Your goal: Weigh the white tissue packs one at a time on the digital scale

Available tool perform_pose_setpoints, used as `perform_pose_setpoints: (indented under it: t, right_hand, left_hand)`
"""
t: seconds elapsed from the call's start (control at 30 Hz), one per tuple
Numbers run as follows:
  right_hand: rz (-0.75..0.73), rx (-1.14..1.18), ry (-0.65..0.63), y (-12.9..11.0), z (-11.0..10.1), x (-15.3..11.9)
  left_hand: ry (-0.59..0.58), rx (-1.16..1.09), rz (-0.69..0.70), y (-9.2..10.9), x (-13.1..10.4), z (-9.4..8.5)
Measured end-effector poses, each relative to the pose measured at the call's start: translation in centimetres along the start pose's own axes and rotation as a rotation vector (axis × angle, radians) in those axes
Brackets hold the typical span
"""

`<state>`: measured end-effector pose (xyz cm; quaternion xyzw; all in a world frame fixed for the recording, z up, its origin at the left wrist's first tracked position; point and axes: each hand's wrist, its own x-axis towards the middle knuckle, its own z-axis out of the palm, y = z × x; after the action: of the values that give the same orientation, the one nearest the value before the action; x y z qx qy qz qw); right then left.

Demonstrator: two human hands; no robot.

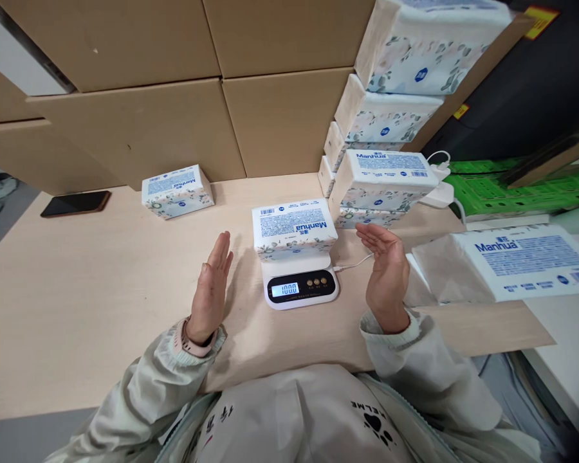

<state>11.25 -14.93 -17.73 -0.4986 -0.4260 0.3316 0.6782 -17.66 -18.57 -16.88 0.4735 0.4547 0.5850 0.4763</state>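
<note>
A white tissue pack [294, 225] with blue print lies on a small white scale [302, 297], whose lit display reads 100.0. To the left of the scale, my left hand [211, 289] is raised upright with straight fingers and holds nothing. My right hand [386, 276] is on the other side, palm turned inward, fingers stretched and nothing in it. Neither hand touches the pack or the scale. A second tissue pack [177, 193] sits farther back on the left, against the cardboard.
Cardboard boxes [289, 122] line the back of the wooden table [101, 308]. Stacked tissue packs [390, 116] rise at the back right, beside a white cable. More packs [525, 263] lie at the right edge. A phone [76, 203] rests at the far left.
</note>
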Motion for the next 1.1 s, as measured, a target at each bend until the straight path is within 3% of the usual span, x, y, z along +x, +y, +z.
perform_pose_setpoints:
  t: [1.1]
  right_hand:
    - [-0.011, -0.008, -0.056, 0.15, -0.1, -0.18]
  left_hand:
    - [-0.075, -0.01, -0.03, 0.52, -0.32, 0.46]
